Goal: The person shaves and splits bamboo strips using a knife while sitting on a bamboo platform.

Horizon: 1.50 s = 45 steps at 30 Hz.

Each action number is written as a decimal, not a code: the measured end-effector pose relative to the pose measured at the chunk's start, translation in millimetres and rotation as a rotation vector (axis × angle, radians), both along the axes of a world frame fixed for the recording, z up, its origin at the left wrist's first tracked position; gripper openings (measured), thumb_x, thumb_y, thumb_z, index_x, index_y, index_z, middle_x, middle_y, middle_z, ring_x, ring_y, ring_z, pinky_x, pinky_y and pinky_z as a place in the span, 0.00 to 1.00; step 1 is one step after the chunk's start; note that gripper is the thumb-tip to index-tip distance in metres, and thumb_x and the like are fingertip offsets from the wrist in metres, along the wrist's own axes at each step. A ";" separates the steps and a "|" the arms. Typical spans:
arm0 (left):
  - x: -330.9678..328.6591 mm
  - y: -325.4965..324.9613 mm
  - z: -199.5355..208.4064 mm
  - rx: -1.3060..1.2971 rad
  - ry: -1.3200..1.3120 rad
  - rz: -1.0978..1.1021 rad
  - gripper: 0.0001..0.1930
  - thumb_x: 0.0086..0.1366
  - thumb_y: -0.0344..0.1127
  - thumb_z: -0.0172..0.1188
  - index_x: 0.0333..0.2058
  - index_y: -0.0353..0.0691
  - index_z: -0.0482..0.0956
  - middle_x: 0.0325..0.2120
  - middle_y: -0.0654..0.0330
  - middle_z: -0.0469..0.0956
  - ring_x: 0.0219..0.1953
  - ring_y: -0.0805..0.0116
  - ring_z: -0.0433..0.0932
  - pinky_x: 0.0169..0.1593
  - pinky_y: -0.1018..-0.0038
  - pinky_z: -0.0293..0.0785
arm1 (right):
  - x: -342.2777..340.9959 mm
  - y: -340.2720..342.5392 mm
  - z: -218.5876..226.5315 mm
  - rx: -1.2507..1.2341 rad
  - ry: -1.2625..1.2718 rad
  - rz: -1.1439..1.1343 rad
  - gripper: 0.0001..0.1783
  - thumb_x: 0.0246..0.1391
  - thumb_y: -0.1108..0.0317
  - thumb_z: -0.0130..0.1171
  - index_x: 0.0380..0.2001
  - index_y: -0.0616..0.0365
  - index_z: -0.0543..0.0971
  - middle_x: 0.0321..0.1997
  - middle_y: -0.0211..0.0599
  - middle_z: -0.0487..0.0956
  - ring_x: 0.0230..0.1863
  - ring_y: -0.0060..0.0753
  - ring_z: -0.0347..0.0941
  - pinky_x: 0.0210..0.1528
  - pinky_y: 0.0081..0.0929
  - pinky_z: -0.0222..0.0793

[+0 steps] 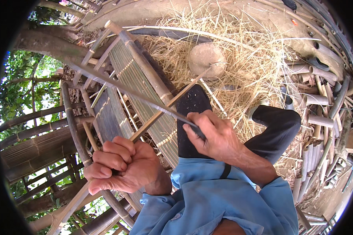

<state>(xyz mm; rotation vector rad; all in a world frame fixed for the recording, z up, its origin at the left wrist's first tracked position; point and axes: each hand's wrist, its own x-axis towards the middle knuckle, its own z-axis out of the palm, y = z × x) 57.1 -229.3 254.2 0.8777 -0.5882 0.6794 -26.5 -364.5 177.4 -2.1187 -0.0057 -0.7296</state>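
My left hand (123,166) is closed in a fist around a long, narrow bamboo strip (147,125). The strip runs from the lower left through my fist, and its far end reaches a round, flat-topped block (207,59); whether it touches the block I cannot tell. In my right hand (215,135) is the handle of a long-bladed knife (131,92), with fingers wrapped round it. Its blade points to the upper left and crosses the strip between my two hands. Contact between blade and strip is hard to make out.
A slatted bamboo bench (143,84) stands at my left. Pale shavings (249,66) lie heaped around the block. Cut bamboo tubes (315,100) are piled at the right. A bamboo railing (68,117) with leaves beyond it lines the left. My legs (276,125) are bent in front.
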 end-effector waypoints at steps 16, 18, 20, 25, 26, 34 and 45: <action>0.4 3.1 5.2 0.060 0.082 0.106 0.24 0.76 0.60 0.40 0.27 0.49 0.58 0.14 0.69 0.51 0.14 0.79 0.46 0.16 0.81 0.43 | 15.8 7.5 -39.9 -0.138 0.255 -0.028 0.10 0.59 0.66 0.62 0.33 0.58 0.72 0.25 0.42 0.73 0.21 0.45 0.75 0.19 0.38 0.74; 4.6 11.6 2.1 0.049 0.033 0.050 0.24 0.77 0.59 0.40 0.27 0.49 0.59 0.14 0.70 0.51 0.14 0.79 0.46 0.16 0.80 0.43 | 6.1 17.9 -29.8 -0.053 0.189 0.064 0.10 0.59 0.66 0.62 0.34 0.57 0.71 0.25 0.47 0.73 0.21 0.55 0.74 0.21 0.45 0.74; 12.0 11.1 -3.5 0.037 0.021 0.078 0.24 0.77 0.59 0.40 0.27 0.49 0.60 0.14 0.70 0.51 0.14 0.79 0.47 0.15 0.80 0.43 | 11.0 11.7 -42.9 -0.068 0.238 0.023 0.09 0.60 0.66 0.60 0.35 0.57 0.71 0.26 0.49 0.74 0.21 0.58 0.74 0.21 0.46 0.74; 28.8 15.9 -0.4 0.029 0.007 0.043 0.23 0.77 0.56 0.42 0.26 0.48 0.62 0.14 0.70 0.51 0.14 0.79 0.46 0.16 0.80 0.42 | 34.8 -18.2 -85.9 -0.142 0.345 -0.031 0.08 0.58 0.70 0.56 0.40 0.58 0.71 0.26 0.49 0.75 0.20 0.55 0.77 0.19 0.43 0.76; 26.4 21.3 1.8 0.047 0.006 0.102 0.23 0.78 0.54 0.43 0.25 0.48 0.62 0.14 0.71 0.51 0.14 0.78 0.45 0.16 0.79 0.40 | 30.0 -7.9 -70.2 -0.154 0.264 0.025 0.08 0.58 0.71 0.56 0.40 0.58 0.71 0.25 0.49 0.75 0.20 0.56 0.77 0.19 0.43 0.76; 41.8 23.0 -0.6 0.026 0.009 0.087 0.24 0.78 0.53 0.42 0.23 0.48 0.62 0.15 0.70 0.51 0.15 0.78 0.45 0.17 0.78 0.41 | 61.2 -55.8 -155.7 -0.142 0.398 -0.097 0.08 0.61 0.67 0.54 0.42 0.54 0.69 0.25 0.54 0.75 0.24 0.55 0.79 0.19 0.45 0.75; 55.1 47.7 1.1 0.046 0.054 0.032 0.25 0.78 0.51 0.43 0.20 0.47 0.58 0.15 0.70 0.47 0.17 0.76 0.43 0.19 0.77 0.43 | 70.3 -63.5 -159.5 -0.070 0.520 0.023 0.08 0.61 0.64 0.55 0.37 0.55 0.71 0.26 0.49 0.75 0.23 0.58 0.76 0.25 0.49 0.75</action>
